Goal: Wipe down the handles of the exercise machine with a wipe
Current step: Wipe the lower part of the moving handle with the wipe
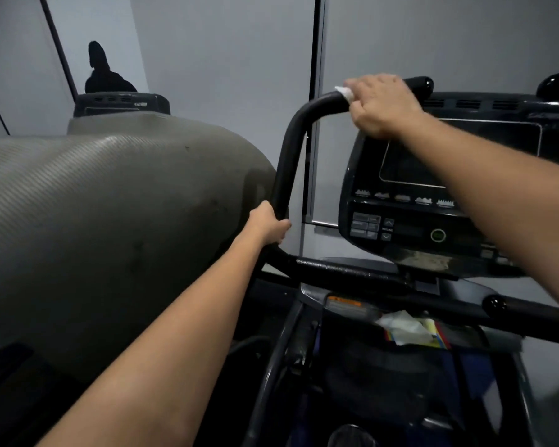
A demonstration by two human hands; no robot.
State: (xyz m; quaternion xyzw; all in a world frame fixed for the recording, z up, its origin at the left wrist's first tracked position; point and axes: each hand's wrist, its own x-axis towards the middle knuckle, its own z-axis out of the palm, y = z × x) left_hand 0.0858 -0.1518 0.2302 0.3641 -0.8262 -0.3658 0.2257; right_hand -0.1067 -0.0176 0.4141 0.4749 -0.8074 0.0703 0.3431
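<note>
Head view. The right hand [380,106] is curled over the top bend of the black handle [289,156] at far centre, pressing a white wipe [344,91] against it; a corner of the wipe shows at the fingertips. The left hand [268,225] grips the same handle lower down, on its upright stretch. Right of the handle stands the console [433,221], its dark screen partly hidden by the right forearm. A grey padded mat [110,204] fills the left. Below the console, near right, lies a wipe packet [410,330].
</note>
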